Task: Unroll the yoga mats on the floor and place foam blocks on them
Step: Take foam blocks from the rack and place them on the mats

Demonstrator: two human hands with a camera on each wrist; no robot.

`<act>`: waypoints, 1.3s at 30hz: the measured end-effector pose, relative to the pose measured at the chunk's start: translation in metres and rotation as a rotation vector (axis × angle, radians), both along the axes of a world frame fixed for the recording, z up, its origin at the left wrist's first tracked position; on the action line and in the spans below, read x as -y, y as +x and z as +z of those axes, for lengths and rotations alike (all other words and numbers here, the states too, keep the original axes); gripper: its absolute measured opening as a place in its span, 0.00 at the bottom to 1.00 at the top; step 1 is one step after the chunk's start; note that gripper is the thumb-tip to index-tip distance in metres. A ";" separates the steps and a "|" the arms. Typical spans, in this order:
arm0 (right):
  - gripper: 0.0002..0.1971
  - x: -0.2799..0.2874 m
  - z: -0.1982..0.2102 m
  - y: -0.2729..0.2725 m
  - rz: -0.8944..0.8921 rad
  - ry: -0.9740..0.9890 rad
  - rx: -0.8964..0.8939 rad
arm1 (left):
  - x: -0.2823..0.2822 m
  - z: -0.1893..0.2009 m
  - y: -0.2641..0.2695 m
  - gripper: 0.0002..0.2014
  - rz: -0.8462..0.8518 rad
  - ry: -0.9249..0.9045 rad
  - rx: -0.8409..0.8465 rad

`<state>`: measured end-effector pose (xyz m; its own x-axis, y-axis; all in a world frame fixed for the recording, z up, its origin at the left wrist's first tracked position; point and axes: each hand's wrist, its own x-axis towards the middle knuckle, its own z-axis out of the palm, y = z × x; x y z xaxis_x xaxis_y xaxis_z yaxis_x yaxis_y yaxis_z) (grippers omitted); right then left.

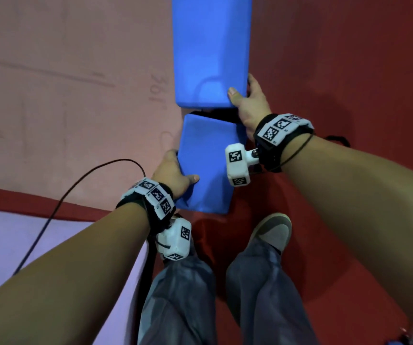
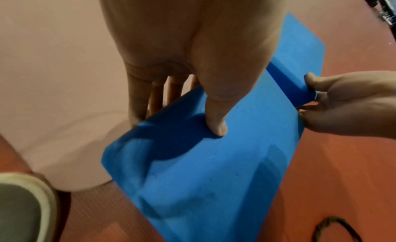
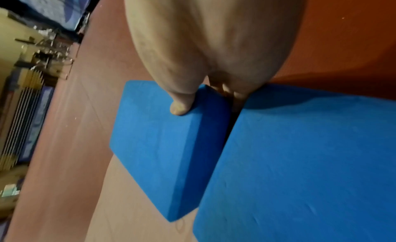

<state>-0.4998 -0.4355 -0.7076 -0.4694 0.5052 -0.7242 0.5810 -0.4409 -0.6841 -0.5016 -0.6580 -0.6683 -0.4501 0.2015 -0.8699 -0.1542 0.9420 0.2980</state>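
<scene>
I hold two blue foam blocks end to end over the right edge of an unrolled pink yoga mat (image 1: pixel 63 95). My left hand (image 1: pixel 180 170) grips the near block (image 1: pixel 205 165) at its left edge, thumb on top and fingers underneath. The same grip shows in the left wrist view, with the left hand (image 2: pixel 182 101) on the near block (image 2: pixel 214 169). My right hand (image 1: pixel 243 95) grips the far block (image 1: pixel 210 51) at its near right corner. In the right wrist view the right hand's thumb (image 3: pixel 180 106) presses on the far block (image 3: pixel 163 144), beside the near block (image 3: pixel 300 161).
Red floor (image 1: pixel 350 70) lies to the right of the pink mat and under my feet. A lavender mat (image 1: pixel 26 245) lies at lower left. A black cable (image 1: pixel 76 185) hangs from my left wrist. My shoe (image 1: pixel 272 232) stands just below the blocks. Shelving and clutter (image 3: pixel 32 76) stand far off.
</scene>
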 end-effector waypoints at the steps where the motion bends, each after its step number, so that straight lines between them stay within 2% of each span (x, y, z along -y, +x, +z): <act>1: 0.43 -0.002 -0.006 0.001 -0.018 -0.008 0.003 | 0.000 -0.002 0.002 0.36 0.004 -0.002 0.006; 6: 0.38 -0.008 -0.018 0.003 -0.106 -0.086 -0.010 | 0.002 -0.007 0.005 0.36 0.001 0.001 0.005; 9: 0.37 -0.004 -0.016 0.001 -0.131 -0.069 -0.002 | 0.002 -0.007 0.002 0.35 -0.003 -0.002 0.023; 13: 0.29 0.000 -0.010 -0.003 -0.058 0.016 0.036 | 0.000 -0.007 0.001 0.35 -0.002 -0.008 0.054; 17: 0.28 -0.010 -0.006 0.018 0.056 0.117 0.143 | -0.004 -0.007 -0.004 0.36 0.013 -0.037 0.080; 19: 0.23 -0.022 0.000 0.044 0.095 0.199 0.233 | -0.006 -0.006 -0.009 0.38 0.030 -0.069 0.085; 21: 0.18 -0.036 0.008 0.079 0.153 0.322 0.357 | -0.014 -0.005 -0.017 0.43 0.055 -0.053 0.075; 23: 0.14 -0.047 0.017 0.113 0.242 0.437 0.533 | -0.027 -0.002 -0.028 0.48 0.156 0.029 0.009; 25: 0.14 -0.057 0.025 0.138 0.351 0.501 0.688 | -0.048 0.001 -0.043 0.45 0.262 0.102 -0.124; 27: 0.13 -0.064 0.028 0.157 0.441 0.481 0.793 | -0.071 0.002 -0.058 0.40 0.365 0.167 -0.223; 30: 0.12 -0.069 0.019 0.176 0.461 0.390 0.886 | -0.101 -0.006 -0.074 0.33 0.505 0.270 -0.226; 32: 0.10 -0.069 0.011 0.182 0.437 0.353 0.901 | -0.110 -0.012 -0.078 0.25 0.481 0.294 -0.242; 33: 0.10 -0.069 0.007 0.183 0.442 0.363 0.892 | -0.111 -0.017 -0.080 0.24 0.463 0.289 -0.253; 39: 0.13 -0.077 0.003 0.187 0.548 0.413 0.835 | -0.104 -0.027 -0.082 0.26 0.412 0.323 -0.308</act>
<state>-0.3126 -0.3588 -0.7045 -0.1426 0.6548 -0.7422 0.9807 0.1949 -0.0165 -0.5833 -0.5537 -0.6956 -0.7688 0.1888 -0.6110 -0.3483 0.6776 0.6477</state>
